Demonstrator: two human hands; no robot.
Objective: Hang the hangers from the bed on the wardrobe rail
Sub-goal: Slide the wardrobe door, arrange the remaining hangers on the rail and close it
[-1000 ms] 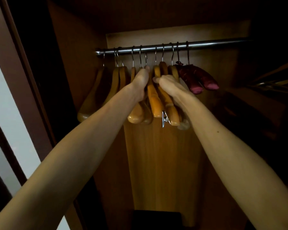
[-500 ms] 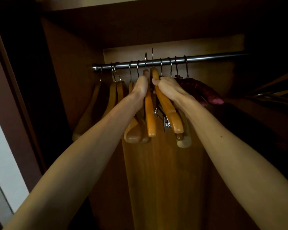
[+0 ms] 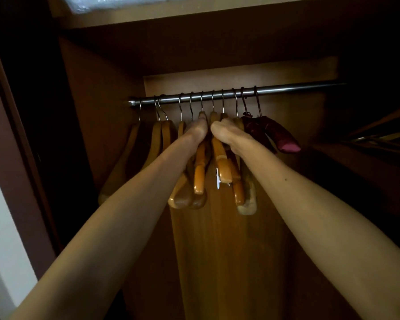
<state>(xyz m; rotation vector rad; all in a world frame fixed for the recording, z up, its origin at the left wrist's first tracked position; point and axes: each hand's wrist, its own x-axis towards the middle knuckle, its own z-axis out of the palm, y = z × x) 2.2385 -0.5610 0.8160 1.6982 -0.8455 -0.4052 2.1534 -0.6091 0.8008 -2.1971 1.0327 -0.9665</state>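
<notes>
While both bare arms reach up into the dim wardrobe, the scene reads as follows.
Rail: round silver metal wardrobe rail [image 3: 286, 89] runs across the upper part of the cupboard, under a wooden shelf [image 3: 194, 15].
Hangers: row of orange-brown wooden hangers with thin wire hooks [image 3: 162, 139] is hooked over the rail, crowded toward its left end.
Left hand: left hand [image 3: 195, 131] is curled around the neck of one wooden hanger [image 3: 199, 174] just below its hook; its fingers lie behind the wood, so how tightly they close I cannot tell.
Right hand: right hand [image 3: 226, 132] is curled over the neighbouring pale-tipped wooden hanger [image 3: 223, 165], knuckles nearly touching the left hand.
Hooks above the hands: both sit on the rail.
Clip: small shiny metal clip [image 3: 218, 181] dangles beside the right-hand hanger.
Padded hangers: two dark maroon padded hangers with a pink tip [image 3: 280, 137] hang just right of the right hand.
Back panel: light brown wooden board [image 3: 229, 250] stands behind the hangers.
Upper shelf: pale wrapped bundle [image 3: 116, 2] lies on it, too blurred to identify.
</notes>
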